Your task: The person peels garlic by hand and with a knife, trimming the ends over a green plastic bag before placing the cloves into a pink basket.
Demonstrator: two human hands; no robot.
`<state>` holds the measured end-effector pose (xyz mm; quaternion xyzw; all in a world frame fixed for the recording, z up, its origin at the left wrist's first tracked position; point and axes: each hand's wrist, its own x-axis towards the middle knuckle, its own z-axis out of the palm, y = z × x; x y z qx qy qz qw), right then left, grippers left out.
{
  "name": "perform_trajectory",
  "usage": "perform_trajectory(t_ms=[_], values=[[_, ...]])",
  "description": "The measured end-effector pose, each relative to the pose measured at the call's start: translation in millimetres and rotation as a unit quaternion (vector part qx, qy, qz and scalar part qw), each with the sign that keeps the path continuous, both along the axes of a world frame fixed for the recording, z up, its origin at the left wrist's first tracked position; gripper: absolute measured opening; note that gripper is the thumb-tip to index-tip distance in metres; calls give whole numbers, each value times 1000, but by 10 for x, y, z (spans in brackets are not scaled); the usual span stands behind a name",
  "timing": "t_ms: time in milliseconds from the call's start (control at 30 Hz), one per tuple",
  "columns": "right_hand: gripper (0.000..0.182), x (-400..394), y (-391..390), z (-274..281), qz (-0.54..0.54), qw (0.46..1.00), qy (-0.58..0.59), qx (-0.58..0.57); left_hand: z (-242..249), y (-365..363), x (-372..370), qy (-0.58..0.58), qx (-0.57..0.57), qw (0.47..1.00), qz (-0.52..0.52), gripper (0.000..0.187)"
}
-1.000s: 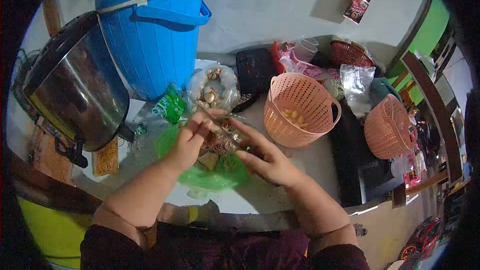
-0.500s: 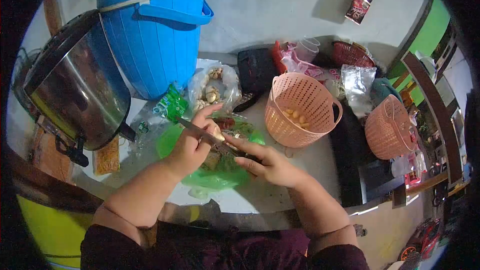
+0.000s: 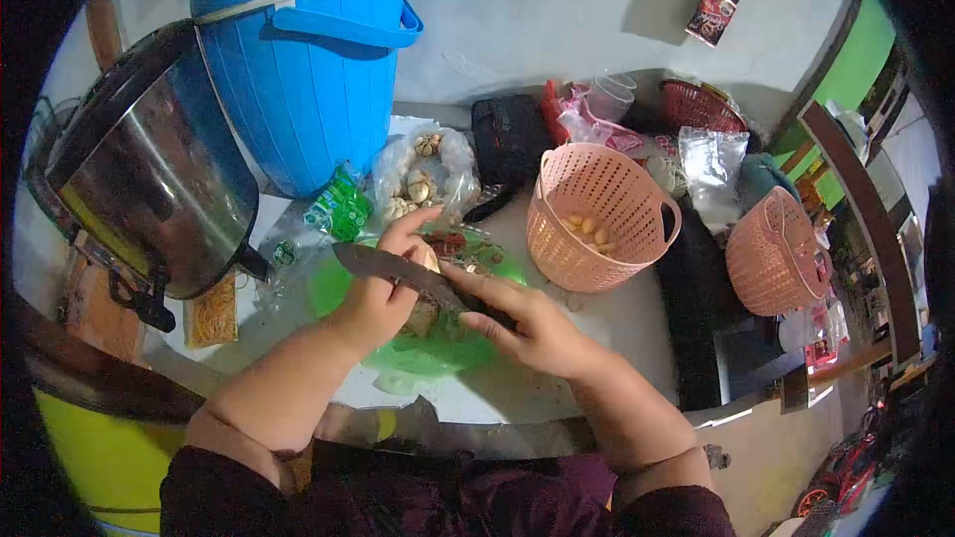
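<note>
A wide, dark-bladed knife (image 3: 383,264) is gripped by my right hand (image 3: 522,323), its blade slanting up and left across the fingers of my left hand (image 3: 378,293). Pinched in my left fingers, against the blade, is a pale garlic clove (image 3: 426,258), partly covered by the knife and fingers. Below both hands a green plastic bag (image 3: 428,356) lies spread on the table, with peelings and scraps on it. Peeled cloves (image 3: 589,231) sit at the bottom of a pink basket (image 3: 572,264) to the right. Behind my hands, a clear bag (image 3: 460,177) contains whole garlic bulbs (image 3: 420,184).
A tall blue bucket (image 3: 298,89) and a dark, shiny appliance (image 3: 164,169) stand at the left. A black pouch (image 3: 507,139) lies at the back. Another pink basket (image 3: 771,259) stands far right. A packet of yellowish contents (image 3: 212,316) rests at left.
The knife has rolled so that more of its flat blade faces me, and its tip has shifted slightly left. Both hands remain in nearly the same place.
</note>
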<state>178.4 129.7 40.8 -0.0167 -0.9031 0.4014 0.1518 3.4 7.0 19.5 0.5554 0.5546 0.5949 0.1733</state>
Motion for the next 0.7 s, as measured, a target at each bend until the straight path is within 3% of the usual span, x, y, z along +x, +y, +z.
perform_trajectory(t_ms=[233, 400, 500, 700], values=[[49, 2, 3, -13, -15, 1000, -19, -3, -13, -8, -27, -30, -20, 999, -20, 46], [47, 17, -20, 68, -4, 956, -85, -280, -115, 19, -66, 16, 8, 1000, 9, 49], [48, 7, 14, -18, 15, 944, -78, -321, -93, 11, -59, 8, -8, 1000, 21, 49], [51, -16, 10, -19, 20, 992, -34, -123, -78, 29, -48, -17, 2, 1000, 2, 47]])
